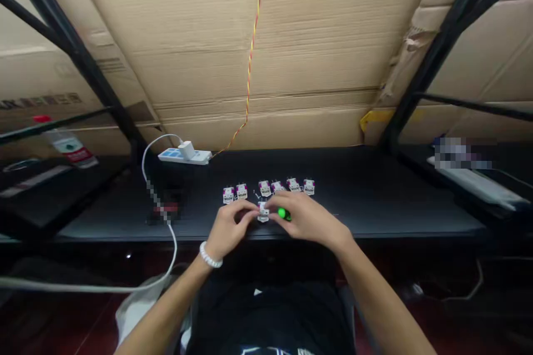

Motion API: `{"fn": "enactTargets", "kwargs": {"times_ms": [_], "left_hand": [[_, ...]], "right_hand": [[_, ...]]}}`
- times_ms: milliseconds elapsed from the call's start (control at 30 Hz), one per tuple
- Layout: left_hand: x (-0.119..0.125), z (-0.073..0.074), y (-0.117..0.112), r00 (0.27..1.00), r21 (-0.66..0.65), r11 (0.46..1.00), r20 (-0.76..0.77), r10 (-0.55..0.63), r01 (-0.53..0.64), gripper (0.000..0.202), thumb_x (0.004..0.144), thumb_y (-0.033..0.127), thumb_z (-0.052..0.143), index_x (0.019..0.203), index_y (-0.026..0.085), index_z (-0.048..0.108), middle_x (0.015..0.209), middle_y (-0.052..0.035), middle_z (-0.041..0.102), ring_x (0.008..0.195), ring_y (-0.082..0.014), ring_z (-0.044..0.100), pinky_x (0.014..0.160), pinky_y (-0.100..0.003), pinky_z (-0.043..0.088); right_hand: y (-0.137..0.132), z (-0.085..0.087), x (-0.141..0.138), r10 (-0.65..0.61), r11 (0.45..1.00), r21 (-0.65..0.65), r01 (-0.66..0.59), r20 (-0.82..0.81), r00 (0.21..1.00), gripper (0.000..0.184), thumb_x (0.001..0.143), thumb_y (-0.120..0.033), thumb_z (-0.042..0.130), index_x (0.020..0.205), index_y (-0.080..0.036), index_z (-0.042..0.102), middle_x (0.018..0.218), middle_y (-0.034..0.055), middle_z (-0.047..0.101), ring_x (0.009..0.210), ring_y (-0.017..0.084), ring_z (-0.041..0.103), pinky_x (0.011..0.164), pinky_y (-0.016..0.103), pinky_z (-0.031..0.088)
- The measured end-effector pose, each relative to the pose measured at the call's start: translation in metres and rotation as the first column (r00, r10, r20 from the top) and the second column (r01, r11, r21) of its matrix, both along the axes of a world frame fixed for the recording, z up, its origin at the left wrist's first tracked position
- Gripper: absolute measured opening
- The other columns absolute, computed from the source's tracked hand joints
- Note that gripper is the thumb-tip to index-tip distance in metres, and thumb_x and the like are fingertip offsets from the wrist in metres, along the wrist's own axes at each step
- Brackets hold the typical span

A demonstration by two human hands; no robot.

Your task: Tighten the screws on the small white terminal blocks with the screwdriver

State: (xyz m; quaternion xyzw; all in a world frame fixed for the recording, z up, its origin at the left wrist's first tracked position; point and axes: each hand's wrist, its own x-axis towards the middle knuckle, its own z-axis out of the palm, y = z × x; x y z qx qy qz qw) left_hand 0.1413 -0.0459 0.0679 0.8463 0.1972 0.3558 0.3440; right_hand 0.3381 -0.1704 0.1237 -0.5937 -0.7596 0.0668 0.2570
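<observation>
Forearms slanted over table's front edge.
My left hand pinched a boxy white part, right hand clasping green-ended tool.

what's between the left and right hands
In the head view, a small white part lies between the left hand and right hand, fingers of both at its sides. A green-tipped object shows in the right hand.

The left forearm and right forearm extend forward and converge — left hand pinched at thumb and forefinger, right hand palm-down with fingers curled — fingertips facing each other at close spacing.
</observation>
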Motion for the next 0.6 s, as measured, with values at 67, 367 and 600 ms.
{"fn": "enactTargets", "kwargs": {"times_ms": [67, 367, 600], "left_hand": [[0.0, 0.0, 0.001, 0.999, -0.112, 0.994, 0.029, 0.018, -0.015, 0.016, 0.096, 0.03, 0.07, 0.089, 0.019, 0.079, 0.089, -0.0052, 0.081, 0.082, -0.0207, 0.074, 0.079, -0.031, 0.058], [-0.001, 0.003, 0.001, 0.995, -0.41, 0.911, 0.101, -0.004, 0.045, 0.026, 0.087, 0.043, 0.079, 0.083, 0.017, 0.08, 0.079, -0.0064, 0.079, 0.073, -0.0206, 0.072, 0.07, -0.029, 0.058], [-0.003, 0.005, 0.001, 0.988, -0.462, 0.88, 0.145, -0.05, 0.112, 0.029, 0.084, 0.043, 0.084, 0.083, 0.015, 0.078, 0.085, -0.007, 0.078, 0.078, -0.0199, 0.071, 0.075, -0.03, 0.059]], "right_hand": [[0.003, -0.004, -0.004, 0.016, 1.0, 0.015, -0.016, 0.0, 1.0, 0.013, 0.102, -0.02, 0.065, 0.112, -0.022, 0.074, 0.108, 0.0072, 0.077, 0.096, 0.022, 0.072, 0.084, 0.034, 0.052], [0.012, -0.013, -0.018, -0.04, 0.994, 0.104, 0.039, 0.012, 0.999, 0.005, 0.1, -0.019, 0.068, 0.1, -0.022, 0.072, 0.095, 0.0039, 0.073, 0.082, 0.018, 0.066, 0.072, 0.028, 0.043], [0.012, -0.014, -0.017, -0.014, 0.993, 0.115, 0.012, 0.018, 1.0, 0.012, 0.099, -0.012, 0.064, 0.102, -0.022, 0.071, 0.101, 0.0056, 0.073, 0.084, 0.018, 0.067, 0.073, 0.028, 0.045]]}}
